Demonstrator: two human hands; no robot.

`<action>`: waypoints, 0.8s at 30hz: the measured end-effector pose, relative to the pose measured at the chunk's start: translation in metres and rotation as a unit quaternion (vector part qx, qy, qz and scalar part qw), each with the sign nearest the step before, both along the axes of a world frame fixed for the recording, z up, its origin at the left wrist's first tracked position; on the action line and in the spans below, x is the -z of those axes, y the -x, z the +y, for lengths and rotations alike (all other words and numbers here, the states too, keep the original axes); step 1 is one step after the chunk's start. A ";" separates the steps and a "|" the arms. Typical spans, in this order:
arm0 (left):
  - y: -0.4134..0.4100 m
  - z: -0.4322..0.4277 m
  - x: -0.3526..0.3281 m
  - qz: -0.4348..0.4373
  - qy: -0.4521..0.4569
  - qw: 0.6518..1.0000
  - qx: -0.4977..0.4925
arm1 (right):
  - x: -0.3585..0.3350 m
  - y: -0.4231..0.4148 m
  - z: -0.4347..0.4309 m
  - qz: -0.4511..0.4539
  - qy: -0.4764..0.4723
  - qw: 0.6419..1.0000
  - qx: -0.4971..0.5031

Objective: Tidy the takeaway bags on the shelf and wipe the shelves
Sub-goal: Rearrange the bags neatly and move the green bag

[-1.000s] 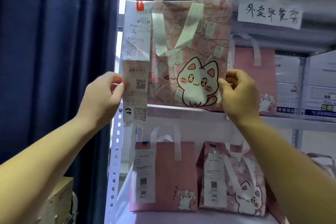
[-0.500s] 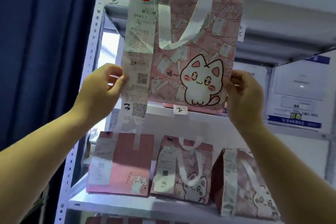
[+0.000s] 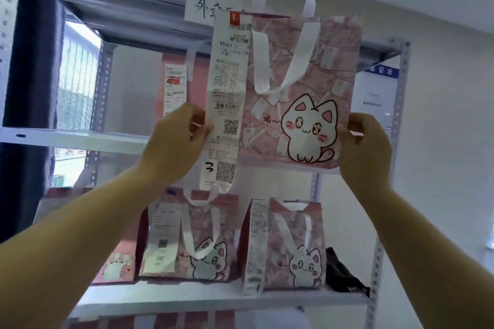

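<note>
I hold a pink takeaway bag point(image 3: 307, 83) with a white cat print and white handles in the air in front of the upper shelf point(image 3: 80, 139). A long receipt point(image 3: 227, 99) hangs down its left side. My left hand point(image 3: 173, 147) grips the bag's left edge by the receipt. My right hand point(image 3: 366, 149) grips its lower right corner. Behind it, a plain pink bag point(image 3: 176, 83) stands on the upper shelf. Two cat-print bags point(image 3: 187, 243) point(image 3: 286, 246) stand on the lower shelf point(image 3: 213, 299).
The metal rack has perforated grey uprights point(image 3: 379, 262). A dark cloth point(image 3: 342, 272) lies at the right end of the lower shelf. Another pink bag point(image 3: 117, 267) stands at its left. A dark curtain point(image 3: 26, 88) hangs on the left; a notice point(image 3: 379, 93) is on the wall.
The view has swung left and up, so the held bag sits further right in frame. Both hands keep their grip on it. The rack's left bay and right upright have come into view.
</note>
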State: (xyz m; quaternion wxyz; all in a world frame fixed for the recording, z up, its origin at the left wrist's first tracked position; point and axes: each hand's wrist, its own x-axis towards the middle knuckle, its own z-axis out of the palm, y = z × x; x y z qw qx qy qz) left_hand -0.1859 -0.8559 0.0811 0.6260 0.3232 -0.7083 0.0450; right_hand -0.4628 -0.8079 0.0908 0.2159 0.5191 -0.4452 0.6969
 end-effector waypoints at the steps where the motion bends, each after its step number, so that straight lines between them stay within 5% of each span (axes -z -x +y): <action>1: 0.011 -0.005 -0.002 -0.009 0.002 1.000 0.004 | 0.000 0.009 -0.005 -0.004 -0.007 1.000 0.010; 24: 0.130 -0.147 -0.025 -0.107 -0.025 0.994 0.007 | -0.019 0.121 -0.139 -0.023 -0.116 0.989 0.084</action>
